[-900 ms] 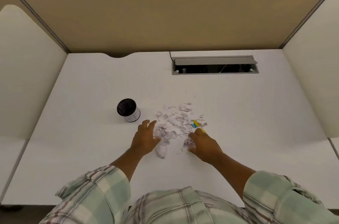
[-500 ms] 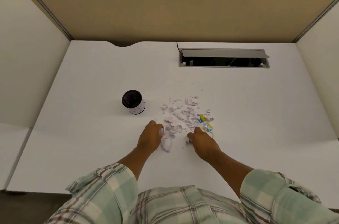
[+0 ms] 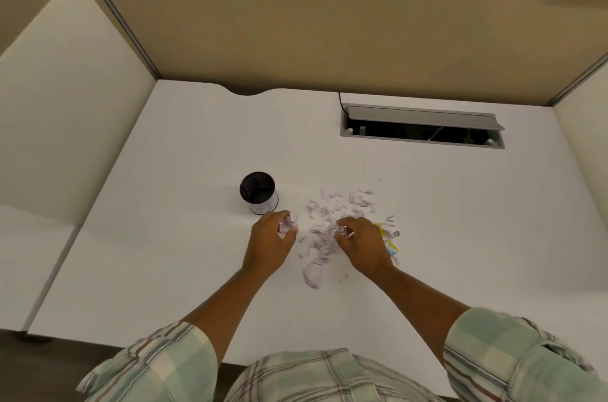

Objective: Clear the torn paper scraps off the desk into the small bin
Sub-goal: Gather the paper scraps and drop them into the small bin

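Observation:
A heap of torn white paper scraps (image 3: 335,214) lies in the middle of the white desk (image 3: 164,237). A larger crumpled piece (image 3: 312,273) sits nearest me. The small bin (image 3: 258,192), a black mesh cup with a white label, stands upright just left of the heap. My left hand (image 3: 271,242) is closed around a bunch of scraps, a little right of and in front of the bin. My right hand (image 3: 362,242) pinches scraps at the heap's near right side. Yellow and blue bits (image 3: 390,245) peek out beside my right hand.
A grey cable hatch (image 3: 424,131) lies open in the desk at the back right, with a black cord beside it. Tan partition walls close the back, and cream side panels (image 3: 65,105) flank the desk.
Both hands have closed on scraps. My left hand has lifted its bunch and shifted left toward the bin. The camera has swung, so the whole scene sits differently in view.

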The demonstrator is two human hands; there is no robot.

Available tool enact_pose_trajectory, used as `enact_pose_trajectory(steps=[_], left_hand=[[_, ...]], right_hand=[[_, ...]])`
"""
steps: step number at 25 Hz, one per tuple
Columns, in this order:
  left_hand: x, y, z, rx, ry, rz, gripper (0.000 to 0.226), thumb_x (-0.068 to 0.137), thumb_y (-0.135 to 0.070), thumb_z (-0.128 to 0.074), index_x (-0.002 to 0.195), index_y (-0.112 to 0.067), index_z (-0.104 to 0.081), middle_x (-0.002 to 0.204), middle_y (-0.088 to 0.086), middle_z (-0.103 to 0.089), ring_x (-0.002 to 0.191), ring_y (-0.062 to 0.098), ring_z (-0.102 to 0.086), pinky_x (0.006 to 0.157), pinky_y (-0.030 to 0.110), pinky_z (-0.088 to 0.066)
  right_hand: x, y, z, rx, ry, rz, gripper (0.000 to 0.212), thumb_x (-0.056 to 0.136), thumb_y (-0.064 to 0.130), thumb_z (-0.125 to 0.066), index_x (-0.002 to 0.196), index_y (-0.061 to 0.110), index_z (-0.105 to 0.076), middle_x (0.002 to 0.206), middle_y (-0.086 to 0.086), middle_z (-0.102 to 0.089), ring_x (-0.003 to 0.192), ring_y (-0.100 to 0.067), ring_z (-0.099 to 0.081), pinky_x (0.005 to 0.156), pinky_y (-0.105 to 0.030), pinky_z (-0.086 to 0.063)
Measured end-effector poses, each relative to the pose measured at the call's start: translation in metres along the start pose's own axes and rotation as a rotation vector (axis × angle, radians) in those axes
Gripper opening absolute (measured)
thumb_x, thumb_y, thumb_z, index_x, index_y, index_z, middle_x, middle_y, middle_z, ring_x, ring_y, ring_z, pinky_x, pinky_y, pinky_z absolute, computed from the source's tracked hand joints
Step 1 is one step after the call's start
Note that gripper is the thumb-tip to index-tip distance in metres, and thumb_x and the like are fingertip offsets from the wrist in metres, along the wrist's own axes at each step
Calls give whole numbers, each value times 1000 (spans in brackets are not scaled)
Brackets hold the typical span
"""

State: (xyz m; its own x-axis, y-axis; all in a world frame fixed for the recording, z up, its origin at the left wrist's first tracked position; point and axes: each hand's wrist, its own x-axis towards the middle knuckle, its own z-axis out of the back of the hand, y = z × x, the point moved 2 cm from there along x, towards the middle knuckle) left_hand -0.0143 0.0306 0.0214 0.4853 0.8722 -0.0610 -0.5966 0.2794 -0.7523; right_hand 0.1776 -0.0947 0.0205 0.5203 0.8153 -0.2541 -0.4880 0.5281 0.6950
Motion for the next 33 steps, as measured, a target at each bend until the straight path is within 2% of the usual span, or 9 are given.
enact_pose_trajectory(steps=[4, 8, 13, 17, 20, 22, 27, 30, 33], left_hand=[[22, -7, 41, -26, -156, -8, 35, 89, -24, -75, 122, -13, -68, 112, -1, -72, 96, 8, -65, 88, 19, -54], [50, 6, 78, -45, -267, 58, 35, 89, -23, -74, 122, -11, -68, 115, 3, -74, 100, 13, -68, 86, 16, -52], [68, 29, 100, -77, -270, 72, 24, 90, -24, -74, 111, -13, -72, 104, 0, -75, 92, 11, -67, 83, 18, -55], [74, 38, 98, -45, -201, 40, 16, 90, -23, -73, 103, -15, -72, 97, -3, -75, 88, 11, -67, 78, 12, -52], [79, 45, 91, 7, -138, 1, 21, 89, -35, -65, 100, -18, -70, 92, -4, -73, 87, 17, -66, 79, 33, -58], [82, 47, 86, 65, -101, -23, 25, 88, -37, -63, 106, -20, -69, 98, -3, -73, 92, 20, -65, 82, 40, -57], [90, 39, 80, 255, -66, -35, 35, 90, -45, -64, 119, -25, -65, 111, -3, -71, 101, 20, -59, 82, 31, -50], [91, 38, 82, 235, -39, 19, 47, 84, -41, -73, 126, -23, -62, 124, -2, -67, 114, 22, -57, 94, 37, -50], [77, 44, 84, 179, -82, 66, 55, 79, -45, -79, 126, -23, -62, 125, -2, -64, 116, 20, -56, 96, 39, -52]], right_hand=[[34, 56, -17, 58, -27, 92, 26, 91, 29, -64, 115, 20, -71, 97, -3, -69, 87, -15, -63, 84, -29, -50], [64, 123, -36, 94, -31, 213, 20, 93, 23, -64, 106, 11, -72, 91, -9, -71, 82, -22, -65, 78, -33, -50], [98, 164, -69, 13, 63, 227, 19, 90, 18, -60, 103, 8, -70, 91, -13, -68, 84, -26, -61, 70, -32, -45], [111, 164, -88, -66, 119, 198, 19, 89, 20, -60, 103, 11, -69, 91, -12, -66, 80, -24, -60, 67, -23, -39], [111, 160, -84, -49, 90, 155, 32, 87, 4, -54, 115, 8, -68, 105, -13, -65, 93, -25, -62, 78, -25, -43], [112, 152, -77, -36, 23, 117, 37, 90, 0, -52, 122, 8, -67, 113, -14, -65, 101, -24, -63, 84, -23, -43], [108, 118, -60, -22, -68, 36, 33, 93, 2, -50, 119, 11, -68, 111, -10, -68, 91, -11, -56, 83, -18, -39], [104, 93, -49, -22, -102, -18, 32, 95, 3, -49, 118, 11, -70, 113, -9, -70, 97, -17, -62, 86, -19, -41], [100, 72, -39, -18, -109, -74, 33, 95, 3, -48, 118, 12, -70, 116, -8, -70, 104, -20, -65, 88, -19, -42]])
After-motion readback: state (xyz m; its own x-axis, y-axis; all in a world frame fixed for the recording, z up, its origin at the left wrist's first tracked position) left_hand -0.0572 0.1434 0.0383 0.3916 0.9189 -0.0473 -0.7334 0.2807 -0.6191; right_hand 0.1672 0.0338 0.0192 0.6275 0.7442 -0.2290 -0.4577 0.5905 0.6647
